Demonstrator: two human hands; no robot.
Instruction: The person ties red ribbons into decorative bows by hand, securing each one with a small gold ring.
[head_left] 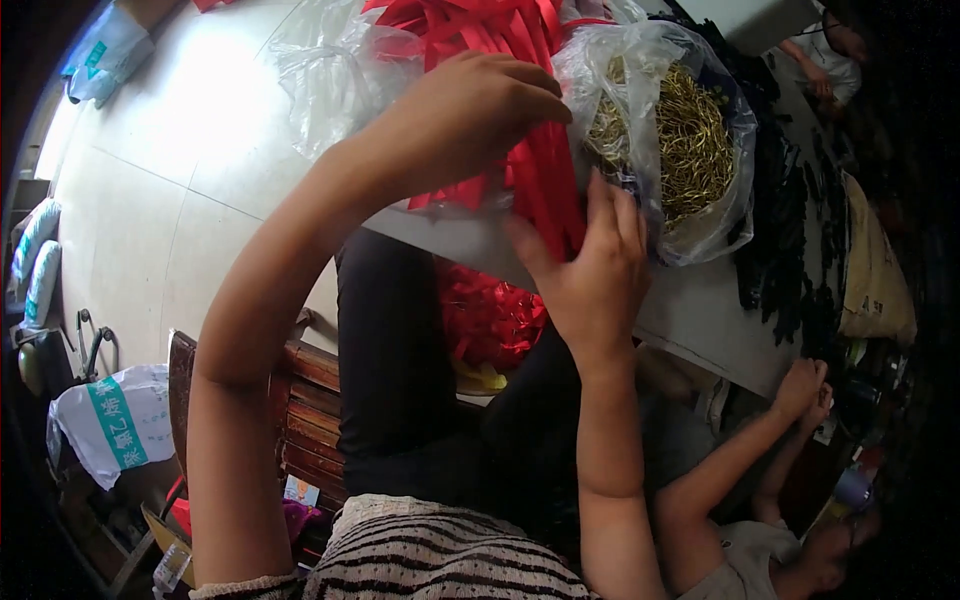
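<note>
Red ribbon strips point(545, 195) lie in a heap on the pale table point(690, 300) and hang toward its near edge. Over the heap, my left hand point(480, 110) reaches in from the left, fingers together and bent downward; its thumb and whatever its fingertips hold are hidden. My right hand point(600, 270) is lower, its thumb spread from the fingers, with ribbon strips between and behind them. Its fingertips come close to a clear plastic bag point(740, 205) of small gold-coloured metal pieces point(690, 150). Below the table edge, more red ribbon pieces point(490, 315) are gathered between my legs.
Crumpled clear plastic point(340, 75) lies left of the ribbons. Black strips point(785, 240) cover the table's right side, beside a tan sack point(875, 270). Another person's hands point(803, 392) are at lower right; a further person point(825, 65) is at upper right. A wooden seat point(310, 400) is beneath me.
</note>
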